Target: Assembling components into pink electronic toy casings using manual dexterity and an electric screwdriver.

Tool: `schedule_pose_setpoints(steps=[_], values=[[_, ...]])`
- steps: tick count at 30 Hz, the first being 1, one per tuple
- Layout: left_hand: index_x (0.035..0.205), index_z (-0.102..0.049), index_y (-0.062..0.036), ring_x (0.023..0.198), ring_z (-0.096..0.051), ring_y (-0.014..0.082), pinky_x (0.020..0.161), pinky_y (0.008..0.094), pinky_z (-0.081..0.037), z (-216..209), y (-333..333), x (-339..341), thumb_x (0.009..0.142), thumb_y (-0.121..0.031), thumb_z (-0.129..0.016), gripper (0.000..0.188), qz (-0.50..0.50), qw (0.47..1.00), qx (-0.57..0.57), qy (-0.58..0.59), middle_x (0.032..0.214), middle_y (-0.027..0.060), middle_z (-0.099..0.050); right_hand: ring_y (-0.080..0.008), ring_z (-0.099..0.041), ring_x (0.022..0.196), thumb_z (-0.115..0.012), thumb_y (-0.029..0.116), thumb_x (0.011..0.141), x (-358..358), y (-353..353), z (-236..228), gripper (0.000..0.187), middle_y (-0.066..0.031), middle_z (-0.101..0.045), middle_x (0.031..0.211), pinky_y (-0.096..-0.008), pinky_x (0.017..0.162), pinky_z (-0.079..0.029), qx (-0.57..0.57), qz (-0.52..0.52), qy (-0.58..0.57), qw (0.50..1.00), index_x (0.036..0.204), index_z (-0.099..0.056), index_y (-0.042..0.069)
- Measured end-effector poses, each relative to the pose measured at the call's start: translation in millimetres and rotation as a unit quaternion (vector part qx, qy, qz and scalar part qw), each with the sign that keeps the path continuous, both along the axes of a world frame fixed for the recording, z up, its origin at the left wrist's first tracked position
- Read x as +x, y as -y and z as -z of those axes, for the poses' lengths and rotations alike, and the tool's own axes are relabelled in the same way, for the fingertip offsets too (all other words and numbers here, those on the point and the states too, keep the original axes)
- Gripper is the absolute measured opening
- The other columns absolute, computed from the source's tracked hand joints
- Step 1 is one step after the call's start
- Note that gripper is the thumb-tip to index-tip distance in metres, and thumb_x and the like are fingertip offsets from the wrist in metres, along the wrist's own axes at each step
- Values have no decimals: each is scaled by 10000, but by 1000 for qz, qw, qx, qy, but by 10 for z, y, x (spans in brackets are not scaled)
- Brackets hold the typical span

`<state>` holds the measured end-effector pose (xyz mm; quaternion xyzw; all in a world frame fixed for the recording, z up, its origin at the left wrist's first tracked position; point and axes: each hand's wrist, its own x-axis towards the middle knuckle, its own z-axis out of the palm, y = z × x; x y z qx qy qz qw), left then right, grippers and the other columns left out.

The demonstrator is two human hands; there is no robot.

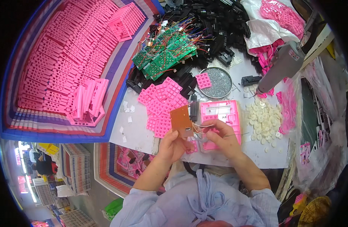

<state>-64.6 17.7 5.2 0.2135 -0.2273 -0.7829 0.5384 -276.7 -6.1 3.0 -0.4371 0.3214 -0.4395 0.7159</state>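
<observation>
My left hand (171,146) grips a brown circuit board (181,117) by its lower edge, tilted up above the table's near side. Thin pale wires (197,127) run from the board's right side to my right hand (221,135), whose fingers are pinched on them. A dark thin strand sticks out to the right of that hand. Just beyond it lies an open pink plastic housing (235,120) with a metal strip inside, partly hidden by my fingers. Left of the board is a pile of pink button pads (162,100).
A round dish of small screws (224,90) holds one pink pad. White discs (265,120) lie at right under a grey power screwdriver (283,62). Farther back are wired green circuit boards (164,56) and black plastic parts (215,26). Pink frames (64,60) fill a large striped bin at left.
</observation>
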Motion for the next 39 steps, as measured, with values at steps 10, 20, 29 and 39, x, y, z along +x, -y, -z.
schedule_pose_setpoints(steps=[10, 20, 29, 39], values=[[1200, -589, -8, 955, -700, 282, 686, 401, -636, 103, -35, -32, 995, -339, -540, 393, -5, 999, 35, -2, 1137, 171, -665, -196, -574, 1002, -762, 98, 815, 98, 151, -154, 285, -75, -618, 1077, -329, 861, -473, -216, 62, -152, 962, 1074, -676, 16], [1250, -564, -55, 1032, -647, 205, 637, 384, -613, 101, -37, -128, 994, -327, -556, 374, -6, 998, 60, 11, 992, 37, -650, -182, -605, 965, -703, 98, 891, -23, 56, -94, 173, -79, -662, 1002, -302, 774, -492, -183, 93, -137, 969, 1035, -738, 8], [1138, -582, -73, 1052, -609, 182, 619, 331, -573, 111, -69, -155, 1002, -368, -533, 329, -36, 998, 48, 30, 957, 23, -624, -184, -606, 692, -676, 127, 910, -20, 22, -138, 187, -90, -683, 768, -337, 642, -473, -287, 92, -313, 901, 1048, -741, 19], [1281, -516, 31, 1169, -631, 375, 626, 361, -642, 65, -55, -109, 1009, -369, -475, 485, 14, 997, 67, -45, 1218, 234, -626, -65, -547, 694, -633, 133, 973, -107, -23, -123, 350, 6, -611, 768, -229, 635, -447, 4, -21, -37, 999, 1299, -633, 4]])
